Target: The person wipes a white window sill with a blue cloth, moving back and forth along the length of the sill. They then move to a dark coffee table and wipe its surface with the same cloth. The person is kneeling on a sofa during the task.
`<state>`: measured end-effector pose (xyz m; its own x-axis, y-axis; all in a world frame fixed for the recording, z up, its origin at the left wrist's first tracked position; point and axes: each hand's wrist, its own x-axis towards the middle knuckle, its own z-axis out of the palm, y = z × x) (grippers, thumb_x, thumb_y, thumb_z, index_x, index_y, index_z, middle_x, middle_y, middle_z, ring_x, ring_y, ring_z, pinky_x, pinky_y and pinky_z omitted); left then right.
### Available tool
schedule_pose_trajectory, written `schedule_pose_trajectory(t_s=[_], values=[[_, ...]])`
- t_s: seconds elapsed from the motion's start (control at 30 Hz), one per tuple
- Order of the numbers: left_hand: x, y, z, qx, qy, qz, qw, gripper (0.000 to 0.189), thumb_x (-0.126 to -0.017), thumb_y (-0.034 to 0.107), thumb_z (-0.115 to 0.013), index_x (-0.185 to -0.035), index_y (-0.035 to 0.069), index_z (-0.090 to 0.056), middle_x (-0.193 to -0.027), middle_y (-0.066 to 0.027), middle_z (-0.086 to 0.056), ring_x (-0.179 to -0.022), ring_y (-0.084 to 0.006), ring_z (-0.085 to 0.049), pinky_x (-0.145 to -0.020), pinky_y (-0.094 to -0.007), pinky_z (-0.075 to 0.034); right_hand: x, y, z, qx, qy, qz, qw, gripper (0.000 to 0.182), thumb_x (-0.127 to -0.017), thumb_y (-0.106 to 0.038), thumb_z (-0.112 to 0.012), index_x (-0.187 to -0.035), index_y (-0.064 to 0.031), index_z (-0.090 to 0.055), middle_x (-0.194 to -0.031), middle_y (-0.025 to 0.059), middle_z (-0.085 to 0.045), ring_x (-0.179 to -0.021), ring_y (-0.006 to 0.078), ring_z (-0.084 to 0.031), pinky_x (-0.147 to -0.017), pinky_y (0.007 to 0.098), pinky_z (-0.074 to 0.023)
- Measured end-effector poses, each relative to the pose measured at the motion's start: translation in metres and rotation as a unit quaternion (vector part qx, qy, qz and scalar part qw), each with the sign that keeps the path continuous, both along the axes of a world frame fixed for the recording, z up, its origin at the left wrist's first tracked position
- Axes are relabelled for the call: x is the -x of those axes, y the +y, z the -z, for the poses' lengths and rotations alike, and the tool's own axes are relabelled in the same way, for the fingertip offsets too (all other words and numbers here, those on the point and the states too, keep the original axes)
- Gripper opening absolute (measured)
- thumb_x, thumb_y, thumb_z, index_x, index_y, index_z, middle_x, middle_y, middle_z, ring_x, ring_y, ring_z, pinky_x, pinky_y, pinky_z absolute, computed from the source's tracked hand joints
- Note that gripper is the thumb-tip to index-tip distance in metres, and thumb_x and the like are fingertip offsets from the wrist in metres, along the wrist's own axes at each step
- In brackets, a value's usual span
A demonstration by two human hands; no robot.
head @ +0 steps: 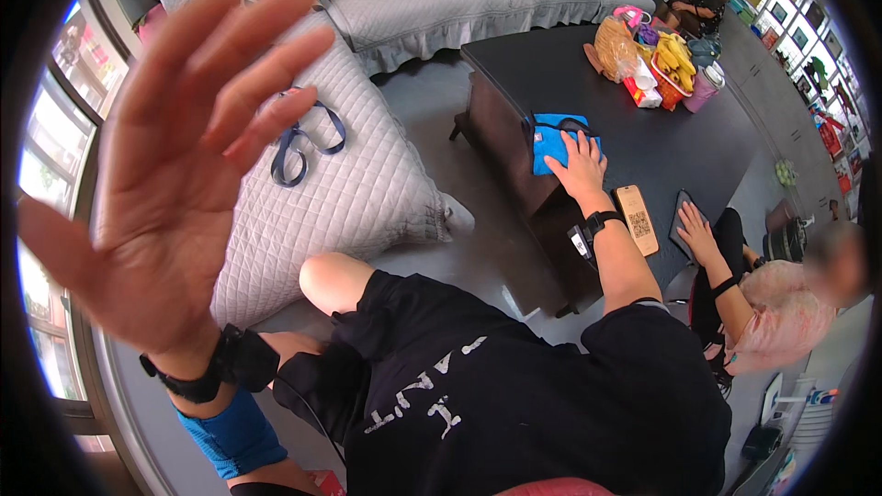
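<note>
My left hand (186,151) is raised close to the camera at the left, palm showing, with fingers spread and nothing in it. A black strap with a small device circles that wrist, above a blue sleeve band (231,434) on the forearm. On the dark table, my right hand (582,165) rests with spread fingers on a folded blue cloth item (551,145) with black straps. A phone (637,220) with a code on its lit screen lies beside my right wrist. Behind my left fingers, a dark blue lanyard (289,165) lies on the quilted seat cover.
The dark table (668,131) holds bananas (674,60) in an orange basket, a bagged item and a pink cup (704,88). At the right, another person's hand (696,231) rests on a dark flat device (679,220). Another person sits farther back. The grey sofa (427,0) runs behind.
</note>
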<state>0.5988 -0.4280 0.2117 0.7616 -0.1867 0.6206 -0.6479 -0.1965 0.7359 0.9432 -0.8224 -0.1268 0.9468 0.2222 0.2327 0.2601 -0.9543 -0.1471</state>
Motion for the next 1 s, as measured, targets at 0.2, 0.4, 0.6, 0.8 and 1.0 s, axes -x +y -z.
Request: schedule_pose_trajectory(t_s=[0.2,0.4,0.6,0.8,1.0], values=[[0.045,-0.001,0.017,0.027,-0.034,-0.350,0.936,0.082,-0.100,0.076,-0.028,-0.161,0.022,-0.038,-0.169,-0.0174,-0.028,-0.151,-0.0386,-0.039,-0.119,-0.0608,-0.036,0.005,-0.024,-0.008,0.011,0.017,0.045,0.999,0.077,-0.091,-0.065,-0.064,-0.153,-0.0231,-0.046,-0.166,0.0163,-0.033,-0.155,0.0430,-0.024,-0.119,0.0726,-0.0146],[0.031,0.069,0.047,0.121,-0.013,-0.068,0.990,0.079,-0.108,0.065,-0.009,-0.161,0.013,-0.038,-0.159,-0.0151,-0.048,-0.150,-0.0336,-0.041,-0.123,-0.0485,-0.029,-0.009,0.005,-0.001,0.019,0.000,0.030,0.999,0.075,-0.093,-0.066,-0.060,-0.150,-0.0186,-0.049,-0.165,0.0191,-0.035,-0.153,0.0469,-0.027,-0.118,0.0744,-0.0130],[0.061,0.129,0.288,0.312,0.318,-0.282,0.850,0.060,-0.111,0.051,-0.041,-0.149,0.005,-0.050,-0.144,-0.0141,-0.060,-0.132,-0.0292,-0.056,-0.110,-0.0462,-0.042,-0.009,0.003,0.002,0.078,-0.050,0.051,0.994,0.071,-0.094,-0.065,-0.059,-0.144,-0.0146,-0.053,-0.157,0.0229,-0.045,-0.146,0.0486,-0.038,-0.114,0.0757,-0.0191],[0.095,0.118,0.390,0.559,0.298,-0.155,0.758,0.063,-0.108,0.055,-0.043,-0.147,0.006,-0.050,-0.145,-0.0177,-0.055,-0.137,-0.0397,-0.050,-0.118,-0.0523,-0.038,-0.023,0.008,-0.004,0.057,0.009,0.077,0.995,0.080,-0.096,-0.071,-0.050,-0.157,-0.0209,-0.040,-0.165,0.0223,-0.033,-0.153,0.0491,-0.026,-0.119,0.0721,-0.0130],[0.085,0.126,0.368,0.555,0.334,-0.179,0.741,0.064,-0.107,0.054,-0.049,-0.149,0.006,-0.047,-0.142,-0.0143,-0.058,-0.133,-0.0328,-0.055,-0.114,-0.0474,-0.044,-0.065,0.008,-0.019,0.013,0.092,0.098,0.991,0.084,-0.096,-0.075,-0.045,-0.163,-0.0258,-0.032,-0.170,0.0233,-0.022,-0.157,0.0484,-0.013,-0.122,0.0700,-0.0052]])
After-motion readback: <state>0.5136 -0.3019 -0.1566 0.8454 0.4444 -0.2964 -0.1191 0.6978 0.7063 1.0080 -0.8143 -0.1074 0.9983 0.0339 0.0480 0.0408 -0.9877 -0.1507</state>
